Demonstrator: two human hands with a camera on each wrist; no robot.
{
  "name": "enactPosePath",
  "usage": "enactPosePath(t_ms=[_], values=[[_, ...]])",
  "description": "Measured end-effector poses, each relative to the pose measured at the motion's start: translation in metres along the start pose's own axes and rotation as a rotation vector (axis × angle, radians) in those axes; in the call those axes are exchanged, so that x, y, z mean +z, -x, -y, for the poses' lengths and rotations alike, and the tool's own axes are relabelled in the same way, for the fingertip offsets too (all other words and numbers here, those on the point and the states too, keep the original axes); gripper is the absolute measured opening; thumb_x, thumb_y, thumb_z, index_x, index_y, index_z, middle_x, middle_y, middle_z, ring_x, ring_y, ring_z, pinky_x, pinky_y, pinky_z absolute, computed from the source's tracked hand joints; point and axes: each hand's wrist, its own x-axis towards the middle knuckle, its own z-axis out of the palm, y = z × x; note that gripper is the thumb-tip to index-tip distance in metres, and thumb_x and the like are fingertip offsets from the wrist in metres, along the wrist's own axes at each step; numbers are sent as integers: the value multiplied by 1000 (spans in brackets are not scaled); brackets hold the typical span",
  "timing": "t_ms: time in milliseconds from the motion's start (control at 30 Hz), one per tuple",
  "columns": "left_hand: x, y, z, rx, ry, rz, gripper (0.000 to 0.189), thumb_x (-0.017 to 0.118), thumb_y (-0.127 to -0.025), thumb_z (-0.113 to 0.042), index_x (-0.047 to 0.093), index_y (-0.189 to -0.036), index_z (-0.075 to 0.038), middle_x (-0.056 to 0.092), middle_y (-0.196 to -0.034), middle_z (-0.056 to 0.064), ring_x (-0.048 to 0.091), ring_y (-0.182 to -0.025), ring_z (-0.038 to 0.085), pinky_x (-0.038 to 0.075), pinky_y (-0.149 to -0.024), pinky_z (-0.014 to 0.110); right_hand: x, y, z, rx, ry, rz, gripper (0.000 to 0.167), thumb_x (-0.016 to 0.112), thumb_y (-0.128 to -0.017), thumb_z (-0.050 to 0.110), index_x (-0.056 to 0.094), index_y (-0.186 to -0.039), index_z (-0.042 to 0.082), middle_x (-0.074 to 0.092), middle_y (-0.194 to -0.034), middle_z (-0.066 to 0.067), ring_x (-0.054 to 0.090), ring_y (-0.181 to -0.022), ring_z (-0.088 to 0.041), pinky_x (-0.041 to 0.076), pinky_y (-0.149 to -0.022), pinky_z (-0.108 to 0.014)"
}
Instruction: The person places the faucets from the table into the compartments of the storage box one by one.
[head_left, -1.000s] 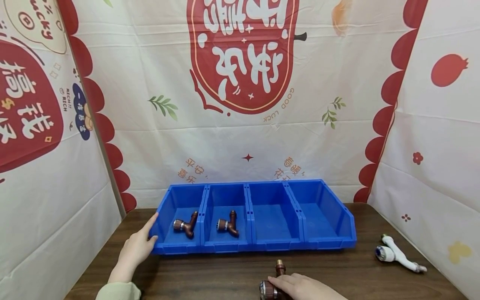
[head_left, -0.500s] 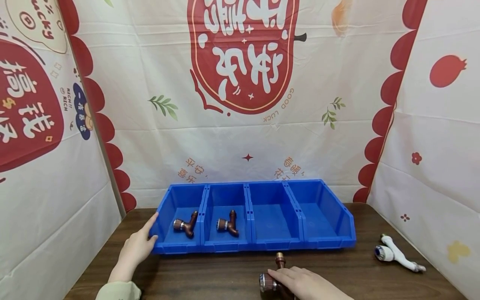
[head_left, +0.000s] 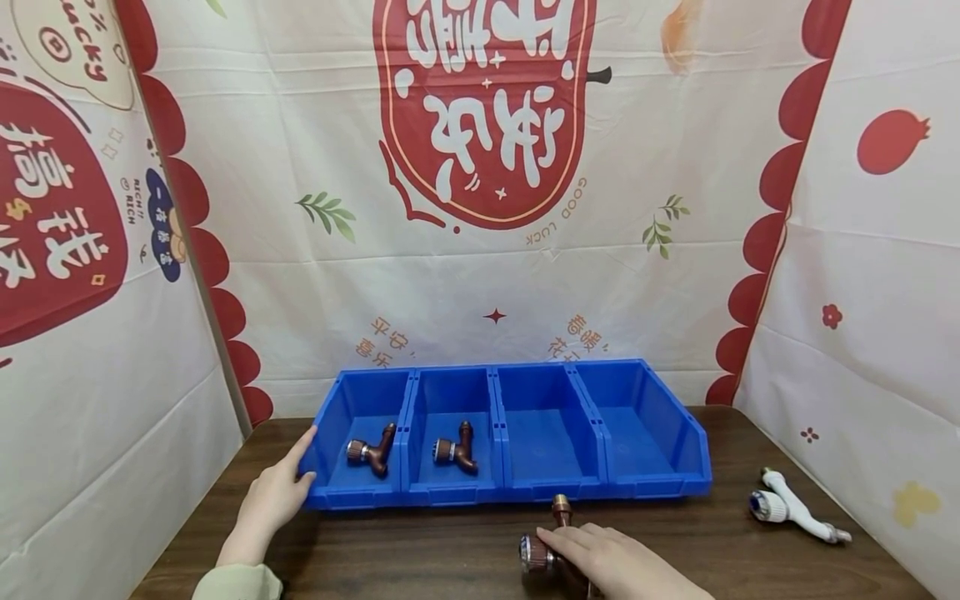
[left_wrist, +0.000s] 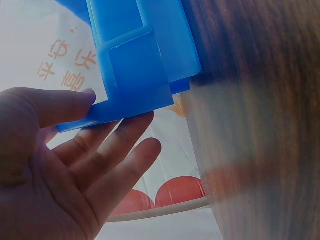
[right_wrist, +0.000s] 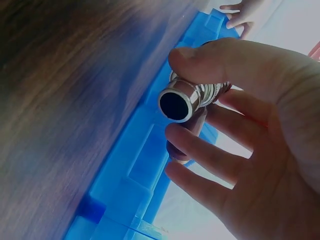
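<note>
With our right hand point(head_left: 611, 561), we grasp one brown faucet point(head_left: 537, 553) between thumb and fingers, in front of the third compartment from left of the blue four-compartment bin point(head_left: 457, 496). Our left hand point(head_left: 272, 493) pinches the bin's left edge. The first point(head_left: 373, 453) and second point(head_left: 459, 451) compartments each contain a similar faucet; a white faucet point(head_left: 799, 510) lies right, on the wooden table point(head_left: 420, 550).

the right hand point(head_left: 603, 557) hides part of a brown tap point(head_left: 537, 553) in the head view, which crops the table point(head_left: 405, 550); the left wrist view crops the blue bins point(left_wrist: 135, 70).
</note>
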Motion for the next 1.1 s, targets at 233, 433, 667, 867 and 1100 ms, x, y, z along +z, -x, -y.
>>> enactPosePath(t_ms=[233, 433, 667, 867, 1100], values=[[0, 2, 1, -5, 3, 0, 69, 59, -93, -12, 25, -153, -14, 51, -128, 37, 58, -103, 53, 46, -76, 67, -5, 1, 1, 23, 11, -16, 75, 79, -80, 20, 43, -146, 21, 58, -131, 5, 56, -113, -16, 50, -90, -42], [0, 2, 1, -14, 7, 11, 69, 59, -94, -12, 25, -153, -13, 50, -128, 36, 57, -105, 53, 46, -78, 67, -6, -1, 0, -1, 54, -97, 73, 77, -81, 13, 44, -146, 18, 61, -122, 8, 56, -102, -8, 52, -87, -38], [-1, 0, -1, -13, 12, 3, 69, 59, -94, -12, 25, -154, -13, 50, -129, 36, 57, -106, 53, 45, -79, 68, -11, -4, -1, -16, 137, -148, 75, 77, -79, 8, 44, -146, 19, 61, -126, 3, 58, -108, -14, 51, -89, -43], [-1, 1, 1, -13, 5, 7, 70, 59, -93, -12, 24, -154, -13, 50, -129, 36, 56, -106, 54, 45, -78, 68, -13, -5, 1, -12, 139, -153, 78, 77, -78, 8, 43, -147, 20, 61, -127, 3, 59, -109, -15, 51, -89, -44], [-1, 0, 1, -16, 10, 11, 69, 59, -94, -13, 24, -154, -13, 50, -129, 36, 56, -107, 54, 45, -78, 68, -15, -6, 0, -26, 145, -178, 79, 77, -78, 7, 42, -147, 19, 60, -128, 4, 58, -108, -15, 51, -88, -43]])
